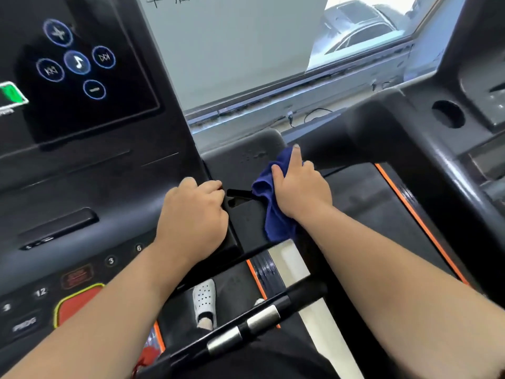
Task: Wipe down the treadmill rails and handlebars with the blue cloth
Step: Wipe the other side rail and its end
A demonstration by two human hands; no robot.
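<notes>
Head view, looking down over two bare forearms. Right grip [297, 187]: closed around the blue cloth [273, 220], thumb on the near-left side, forefinger laid straight along the top of the fabric and pointing forward, other fingers curled over the far side. Forearm entering from lower right, wrist angled slightly inward. Blue cloth bunched under the palm and pressed against a dark moulded panel [240, 165] just right of the console [82, 192]; rail or cover, cannot tell. Loose tail of fabric hanging below the wrist over a black block [246, 222]. Left grip [194, 214]: back upward, fingers bent over the right edge of the console and clamped on it, fingertips hidden behind that edge. Forearm entering from lower left, across the number keys [110, 260]. Near the right grip, not touching it. Below both forearms, a black handlebar [262, 320] with two silver bands, running diagonally. Beneath it, a white perforated shoe [204, 296] on the belt. Orange stripe [410, 212] along the deck edge at right. Lit screen [82, 64] with round music icons at upper left. Parked cars [358, 36] beyond the window ahead.
</notes>
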